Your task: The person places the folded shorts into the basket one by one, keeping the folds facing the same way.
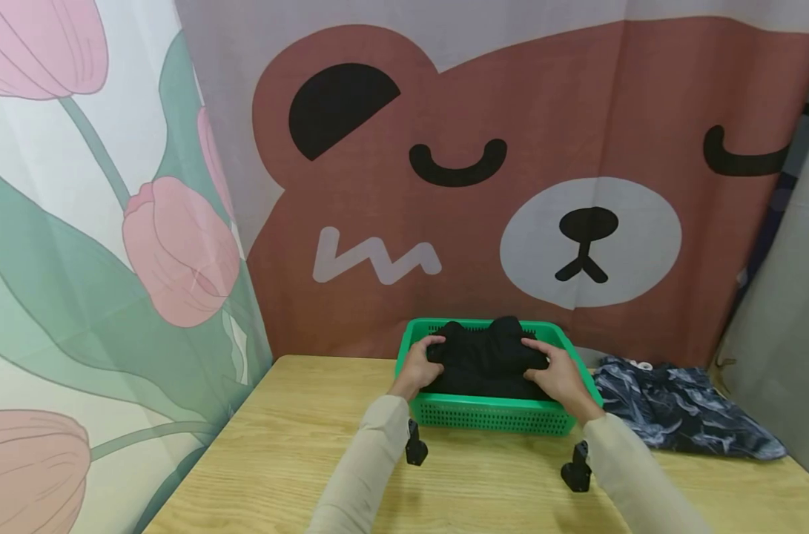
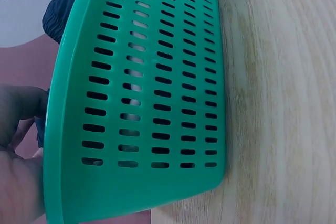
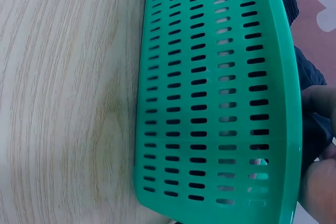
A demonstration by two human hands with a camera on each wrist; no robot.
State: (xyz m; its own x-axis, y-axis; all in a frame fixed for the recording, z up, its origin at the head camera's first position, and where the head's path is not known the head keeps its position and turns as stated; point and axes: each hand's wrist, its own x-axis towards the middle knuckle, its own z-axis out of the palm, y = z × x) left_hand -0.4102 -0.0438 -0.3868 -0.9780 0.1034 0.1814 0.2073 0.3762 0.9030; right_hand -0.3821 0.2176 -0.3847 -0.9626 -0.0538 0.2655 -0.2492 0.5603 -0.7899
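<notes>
A black garment (image 1: pixel 487 363) lies bunched in a green plastic basket (image 1: pixel 494 415), two humps of it rising near the far rim. In the wrist views its edge (image 3: pixel 308 72) looks gathered. My left hand (image 1: pixel 417 365) holds the garment's left side, thumb and fingers apart on the cloth in the head view. My right hand (image 1: pixel 563 377) grips the right side; the right wrist view shows dark cloth between thumb and fingers. In the left wrist view the basket wall hides most of what the left fingers (image 2: pixel 23 103) hold.
A dark patterned garment (image 1: pixel 684 408) lies on the wooden table (image 1: pixel 311 430) right of the basket. Behind the table hangs a bear-print curtain (image 1: pixel 471 245), with a tulip-print curtain (image 1: pixel 110 311) at the left. A small black device (image 1: pixel 415 445) sits by each wrist.
</notes>
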